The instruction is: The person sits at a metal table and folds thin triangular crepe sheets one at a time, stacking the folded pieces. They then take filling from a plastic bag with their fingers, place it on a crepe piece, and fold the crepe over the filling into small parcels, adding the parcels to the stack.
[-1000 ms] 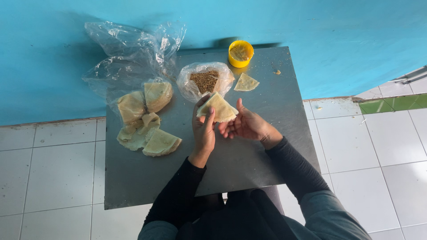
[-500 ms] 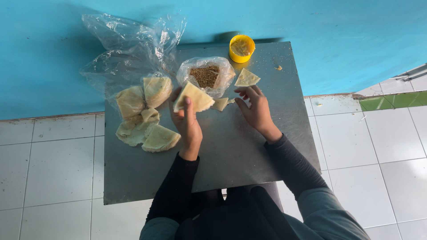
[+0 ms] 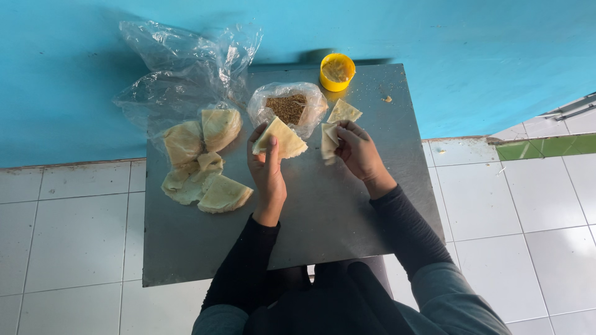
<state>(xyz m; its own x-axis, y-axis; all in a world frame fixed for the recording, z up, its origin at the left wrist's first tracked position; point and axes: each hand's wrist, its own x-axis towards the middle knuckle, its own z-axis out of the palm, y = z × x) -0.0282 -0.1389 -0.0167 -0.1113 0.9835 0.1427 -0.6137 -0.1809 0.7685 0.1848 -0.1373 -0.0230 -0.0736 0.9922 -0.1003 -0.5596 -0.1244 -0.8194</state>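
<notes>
Folded pastry wedge (image 3: 280, 138) sits pinched in the left hand (image 3: 268, 174) above the grey metal table (image 3: 323, 211); the right hand (image 3: 360, 152) closes on a smaller pale pastry piece (image 3: 328, 141). Behind them lies a clear bag of brown filling (image 3: 287, 108), then a round yellow tub (image 3: 337, 71). Stacked wedges (image 3: 198, 161) rest left, beside crumpled plastic (image 3: 180, 68).

On the table (image 3: 347, 217), wrappers (image 3: 202, 161) lie left, filling bag (image 3: 287, 108) behind (cup (image 3: 337, 71) farther back).
</notes>
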